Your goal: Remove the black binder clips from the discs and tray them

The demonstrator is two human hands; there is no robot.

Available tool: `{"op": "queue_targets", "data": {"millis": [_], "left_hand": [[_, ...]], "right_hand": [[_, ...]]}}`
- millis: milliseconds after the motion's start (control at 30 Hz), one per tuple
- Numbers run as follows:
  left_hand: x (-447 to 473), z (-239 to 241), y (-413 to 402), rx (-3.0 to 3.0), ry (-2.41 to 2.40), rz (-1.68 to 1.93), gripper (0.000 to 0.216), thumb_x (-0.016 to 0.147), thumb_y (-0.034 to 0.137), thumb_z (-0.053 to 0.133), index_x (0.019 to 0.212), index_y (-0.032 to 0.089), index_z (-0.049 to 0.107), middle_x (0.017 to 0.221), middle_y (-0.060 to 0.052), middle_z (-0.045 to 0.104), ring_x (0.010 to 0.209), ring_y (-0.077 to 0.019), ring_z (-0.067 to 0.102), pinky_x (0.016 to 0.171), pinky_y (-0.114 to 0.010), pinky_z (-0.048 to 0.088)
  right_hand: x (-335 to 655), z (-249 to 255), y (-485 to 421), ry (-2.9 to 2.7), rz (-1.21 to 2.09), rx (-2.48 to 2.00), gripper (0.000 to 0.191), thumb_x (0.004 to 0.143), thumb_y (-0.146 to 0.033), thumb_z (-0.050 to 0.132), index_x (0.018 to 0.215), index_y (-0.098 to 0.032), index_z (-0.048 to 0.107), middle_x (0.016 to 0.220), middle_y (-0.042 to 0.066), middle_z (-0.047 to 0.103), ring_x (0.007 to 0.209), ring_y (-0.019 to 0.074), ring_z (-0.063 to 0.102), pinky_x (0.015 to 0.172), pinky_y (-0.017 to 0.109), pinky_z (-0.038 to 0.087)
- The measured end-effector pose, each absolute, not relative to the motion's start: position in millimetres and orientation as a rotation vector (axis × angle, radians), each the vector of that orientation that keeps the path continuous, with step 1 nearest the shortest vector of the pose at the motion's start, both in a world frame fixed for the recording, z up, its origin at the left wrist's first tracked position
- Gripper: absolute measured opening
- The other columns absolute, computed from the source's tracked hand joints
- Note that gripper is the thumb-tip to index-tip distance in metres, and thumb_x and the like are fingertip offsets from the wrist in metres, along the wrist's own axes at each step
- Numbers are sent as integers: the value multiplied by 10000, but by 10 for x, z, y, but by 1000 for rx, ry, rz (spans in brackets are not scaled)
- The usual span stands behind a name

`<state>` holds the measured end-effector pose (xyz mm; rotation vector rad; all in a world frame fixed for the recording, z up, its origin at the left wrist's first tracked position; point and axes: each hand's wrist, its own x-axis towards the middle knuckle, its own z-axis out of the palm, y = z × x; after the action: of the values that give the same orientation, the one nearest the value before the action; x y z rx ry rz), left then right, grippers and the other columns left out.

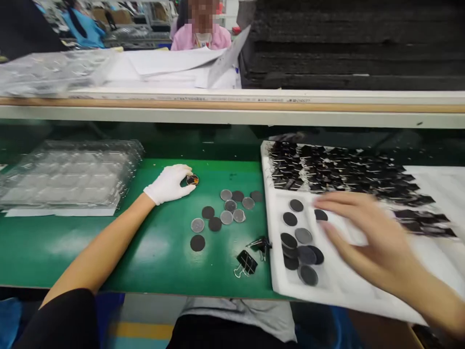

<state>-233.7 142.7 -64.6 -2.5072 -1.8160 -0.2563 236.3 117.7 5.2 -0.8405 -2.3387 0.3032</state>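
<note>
My left hand point(170, 185), in a white glove, pinches a small round black piece with an orange patch point(192, 180) between thumb and fingers, low over the green tabletop. Bare and blurred by motion, my right hand point(366, 237) hovers over the white foam tray point(274, 261). Its thumb and fingers are apart around a dark disc point(321, 214); whether they touch it I cannot tell. More dark discs point(307, 254) lie in the tray's left part, some overlapping. Between the hands, several grey and black discs point(227, 217) are scattered on the green surface.
Two black binder clips point(247, 262) lie beside the tray's left edge. Rows of black binder clips point(341, 167) fill the tray's back. Clear plastic trays point(69, 174) are stacked at left. A raised shelf point(218, 116) crosses behind, bearing papers and black foam sheets point(348, 43). A person in pink point(201, 39) is beyond.
</note>
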Motion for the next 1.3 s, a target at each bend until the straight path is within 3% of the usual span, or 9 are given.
{"op": "queue_targets", "data": {"millis": [133, 300, 433, 533, 667, 867, 1033, 1133, 1300], "left_hand": [[-2322, -680, 1382, -2455, -1803, -273, 419, 816, 558, 670, 1070, 230, 725, 1339, -105, 675, 1382, -352, 522, 1124, -524, 394], [-2184, -623, 1223, -2368, -1756, -238, 386, 799, 562, 686, 1012, 244, 731, 1315, -82, 693, 1410, -373, 480, 1163, -588, 282], [-2141, -623, 1166, -2376, -1745, -264, 343, 802, 516, 681, 1005, 244, 729, 1264, -77, 715, 1383, -360, 507, 1175, -576, 272], [-2156, -649, 1173, -2382, -1741, -286, 344, 792, 517, 683, 997, 244, 725, 1254, -74, 718, 1370, -360, 521, 1170, -577, 279], [-2143, -665, 1192, -2398, -1729, -320, 330, 794, 503, 675, 983, 237, 727, 1244, -75, 723, 1357, -360, 533, 1174, -576, 271], [-2077, -666, 1199, -2427, -1769, -315, 349, 791, 503, 672, 995, 228, 738, 1258, -93, 716, 1374, -378, 514, 1175, -580, 265], [-2096, -706, 1203, -2430, -1773, -342, 328, 816, 494, 657, 1001, 234, 731, 1267, -89, 712, 1382, -366, 511, 1188, -565, 256], [-2115, -722, 1215, -2447, -1756, -351, 337, 814, 497, 653, 1005, 228, 723, 1259, -85, 714, 1369, -364, 521, 1183, -569, 256], [-2120, -709, 1218, -2448, -1753, -337, 421, 835, 522, 641, 1122, 219, 693, 1250, -102, 706, 1370, -374, 511, 1168, -568, 268]], "right_hand": [[1299, -211, 1314, -2682, 590, -706, 250, 1034, -301, 495, 1193, -214, 667, 1109, 121, 684, 1035, 274, 641, 889, 449, 520], [310, -397, 1430, -2942, 736, -831, 446, 926, -484, 678, 1231, -160, 656, 1102, 157, 648, 1008, 319, 630, 866, 430, 480], [126, -409, 1529, -2990, 913, -805, 201, 895, -336, 721, 1044, -203, 701, 1064, 104, 640, 856, 216, 640, 710, 296, 434], [167, -387, 1595, -3042, 861, -764, 158, 819, -269, 754, 952, -196, 709, 998, 85, 656, 826, 210, 642, 662, 280, 419], [146, -423, 1711, -2746, 944, -843, 246, 787, -224, 710, 1029, -191, 737, 903, 59, 699, 814, 215, 666, 723, 316, 512], [-92, -732, 1969, -2060, 1327, -800, 152, 844, -298, 729, 948, -188, 746, 1059, 74, 726, 906, 181, 726, 871, 337, 608], [-76, -821, 2055, -2389, 1040, -537, 76, 860, -210, 716, 925, -196, 753, 1079, 66, 756, 1008, 217, 713, 963, 397, 555], [-79, -793, 2064, -2457, 1056, -493, 85, 890, -234, 718, 951, -207, 771, 1140, 58, 765, 1101, 227, 711, 1027, 388, 522], [168, -480, 2006, -2692, 751, -499, 353, 942, -263, 663, 1289, -201, 692, 1371, 141, 615, 1243, 304, 608, 1039, 456, 489]]}}
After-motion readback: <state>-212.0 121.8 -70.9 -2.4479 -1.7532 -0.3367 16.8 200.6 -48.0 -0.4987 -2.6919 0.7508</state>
